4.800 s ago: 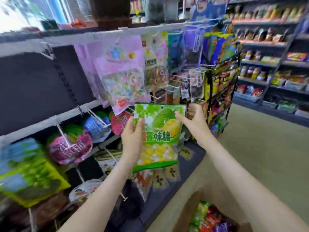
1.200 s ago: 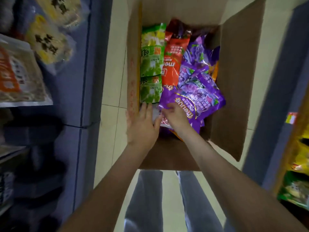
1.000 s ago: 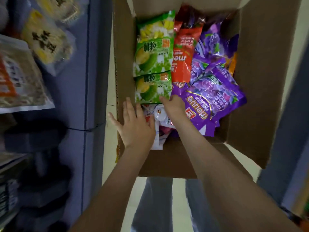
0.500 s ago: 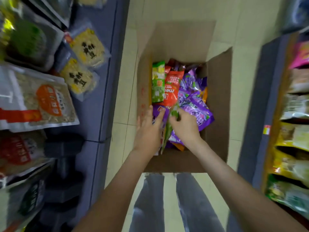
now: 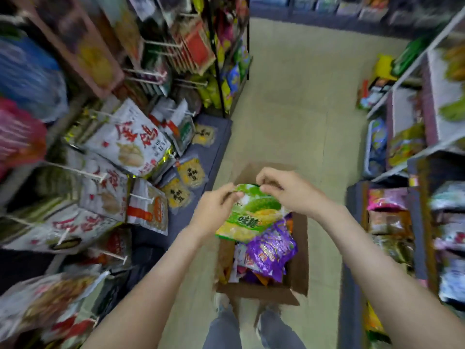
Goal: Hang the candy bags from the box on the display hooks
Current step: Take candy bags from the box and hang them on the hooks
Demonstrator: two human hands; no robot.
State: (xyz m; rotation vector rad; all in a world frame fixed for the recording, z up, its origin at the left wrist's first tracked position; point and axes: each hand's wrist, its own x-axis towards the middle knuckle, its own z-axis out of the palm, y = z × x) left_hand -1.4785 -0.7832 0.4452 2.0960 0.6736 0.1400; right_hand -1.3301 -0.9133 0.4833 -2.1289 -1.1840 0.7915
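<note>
A green candy bag (image 5: 251, 215) hangs in the air over the open cardboard box (image 5: 298, 270) on the floor. My left hand (image 5: 214, 210) pinches its upper left edge and my right hand (image 5: 286, 190) pinches its top edge from the right. Inside the box lie more bags, with a purple bag (image 5: 270, 250) on top. White display hooks (image 5: 75, 171) stick out of the rack on the left, between hanging snack bags.
The left rack is crowded with hanging bags, among them a white bag with red characters (image 5: 130, 144). Shelves with goods (image 5: 402, 142) line the right side. A beige tiled aisle (image 5: 297, 96) runs ahead between them. My feet (image 5: 221, 302) stand just behind the box.
Both hands have come up out of the box with the green bag, which was being pulled from among the others half a second ago. The view has tilted up toward the aisle.
</note>
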